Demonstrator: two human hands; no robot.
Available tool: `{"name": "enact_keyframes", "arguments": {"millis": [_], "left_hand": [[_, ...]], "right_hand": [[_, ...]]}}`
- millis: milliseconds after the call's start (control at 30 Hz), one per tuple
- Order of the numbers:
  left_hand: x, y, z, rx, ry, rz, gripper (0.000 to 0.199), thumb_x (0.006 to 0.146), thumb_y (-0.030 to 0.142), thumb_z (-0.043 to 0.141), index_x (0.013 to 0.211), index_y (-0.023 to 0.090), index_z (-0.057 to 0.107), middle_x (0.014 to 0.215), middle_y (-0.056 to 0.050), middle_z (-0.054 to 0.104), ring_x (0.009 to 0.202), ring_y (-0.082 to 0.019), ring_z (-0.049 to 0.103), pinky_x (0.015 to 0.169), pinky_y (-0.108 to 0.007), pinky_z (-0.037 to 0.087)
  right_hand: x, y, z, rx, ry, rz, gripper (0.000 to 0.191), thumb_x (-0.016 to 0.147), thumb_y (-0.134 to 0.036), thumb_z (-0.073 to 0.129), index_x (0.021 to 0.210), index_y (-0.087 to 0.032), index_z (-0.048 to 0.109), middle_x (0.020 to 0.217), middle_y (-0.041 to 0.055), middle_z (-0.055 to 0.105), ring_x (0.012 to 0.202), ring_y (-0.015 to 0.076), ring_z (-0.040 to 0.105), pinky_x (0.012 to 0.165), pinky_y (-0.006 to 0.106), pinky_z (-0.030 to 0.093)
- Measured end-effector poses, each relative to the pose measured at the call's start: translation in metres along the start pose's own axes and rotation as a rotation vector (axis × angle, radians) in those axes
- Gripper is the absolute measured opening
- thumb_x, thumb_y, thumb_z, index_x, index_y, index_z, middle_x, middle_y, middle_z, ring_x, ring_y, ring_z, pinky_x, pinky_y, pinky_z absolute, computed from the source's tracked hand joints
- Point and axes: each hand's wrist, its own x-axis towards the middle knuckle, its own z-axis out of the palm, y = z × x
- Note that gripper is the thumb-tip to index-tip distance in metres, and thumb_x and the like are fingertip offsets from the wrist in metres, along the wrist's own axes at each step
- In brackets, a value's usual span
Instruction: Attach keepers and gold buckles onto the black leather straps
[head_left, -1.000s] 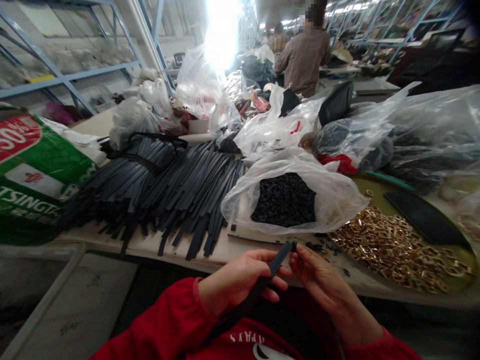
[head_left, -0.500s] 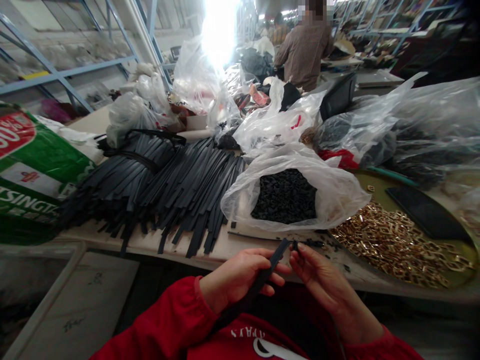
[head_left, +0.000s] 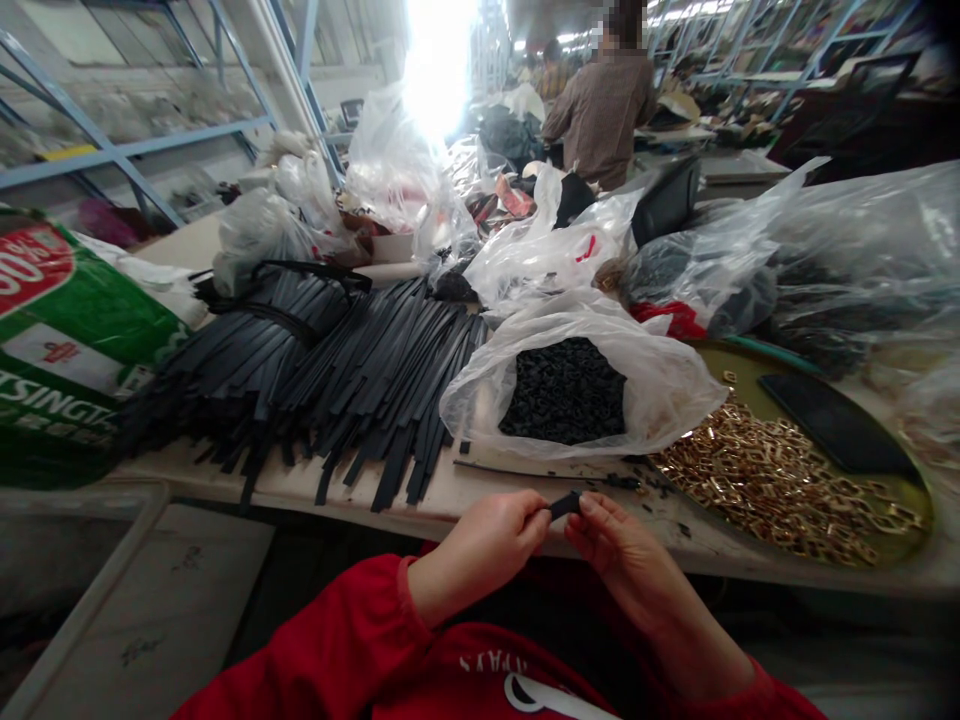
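Note:
My left hand [head_left: 495, 540] is closed around a black strap [head_left: 564, 505], whose end sticks out between my two hands. On the right, my right hand [head_left: 619, 545] pinches that end with thumb and fingers; whether a small piece also sits in the pinch is hidden. Just beyond lies an open clear plastic bag [head_left: 667, 400] holding many small black loops [head_left: 566, 390]. Loose black straps [head_left: 397, 380] lie in a pile left of the bag, beside a tied bundle of straps [head_left: 255, 340]. Gold buckles [head_left: 780, 480] heap in an olive tray [head_left: 739, 362] at the right.
A green printed sack [head_left: 67, 350] stands at the left. Filled plastic bags [head_left: 555, 245] crowd the back of the table. A dark flat piece [head_left: 832, 420] rests in the tray. Farther off, a person [head_left: 604, 110] stands facing away. Blue shelf frames [head_left: 120, 150] line the left.
My left hand has closed and turned palm-down over the strap near its end. The strap now shows only as a short piece between my hands. My right hand has moved slightly lower.

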Motion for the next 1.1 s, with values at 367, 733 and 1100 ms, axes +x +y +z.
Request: {"name": "enact_keyframes", "arguments": {"millis": [367,733,1100], "left_hand": [[0.0,-0.002,0.016,0.37,0.178,-0.017,0.028,0.087,0.033,0.036,0.077,0.019,0.058,0.067,-0.004,0.063,0.058,-0.016,0.055,0.051,-0.025,0.023],[0.003,-0.006,0.017,0.137,0.003,0.032,0.031,0.085,0.031,0.036,0.071,0.016,0.059,0.061,-0.001,0.057,0.053,-0.011,0.047,0.048,-0.022,0.025],[-0.002,0.003,0.0,-0.164,-0.274,-0.124,0.026,0.083,0.035,0.033,0.075,0.016,0.049,0.056,0.004,0.049,0.042,-0.007,0.043,0.039,-0.017,0.031]], "right_hand": [[-0.001,0.015,0.001,-0.021,-0.027,-0.043,0.021,0.06,-0.026,0.075,0.073,-0.018,0.061,0.068,-0.0054,0.063,0.061,0.0049,0.059,0.063,0.014,0.05],[-0.003,0.02,-0.011,-0.186,-0.079,-0.074,0.03,0.064,-0.029,0.073,0.087,-0.022,0.056,0.071,-0.0056,0.062,0.059,0.007,0.057,0.059,0.02,0.046],[-0.004,0.002,-0.012,-0.228,-0.139,-0.151,0.029,0.062,-0.031,0.073,0.084,-0.019,0.058,0.061,-0.0054,0.059,0.054,0.0069,0.052,0.056,0.02,0.039]]}}
